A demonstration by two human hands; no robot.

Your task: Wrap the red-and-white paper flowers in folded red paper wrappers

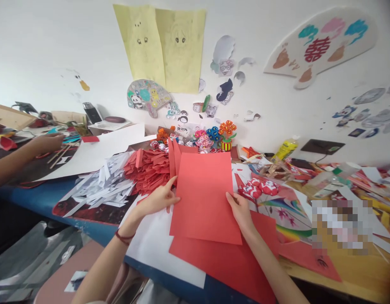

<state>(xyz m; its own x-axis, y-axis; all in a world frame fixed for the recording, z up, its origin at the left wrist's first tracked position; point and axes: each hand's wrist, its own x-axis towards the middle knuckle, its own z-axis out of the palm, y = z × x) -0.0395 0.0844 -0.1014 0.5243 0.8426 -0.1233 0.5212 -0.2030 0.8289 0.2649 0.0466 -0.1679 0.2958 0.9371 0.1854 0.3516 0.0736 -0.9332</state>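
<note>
A plain red paper sheet is raised above the desk, held by its two side edges. My left hand is at its left edge, with the thumb on the paper and the index finger stretched along the side. On the right edge, my right hand pinches the sheet, the thumb in front and the other fingers partly hidden behind. Below lies a larger spread of red paper over white paper. Folded red strips stand just behind the sheet's left edge.
Heaps of red folded strips and white strips lie left. Red-white balls and a clear bottle are at right. Paper flowers stand against the wall. Another person's hand reaches in at far left.
</note>
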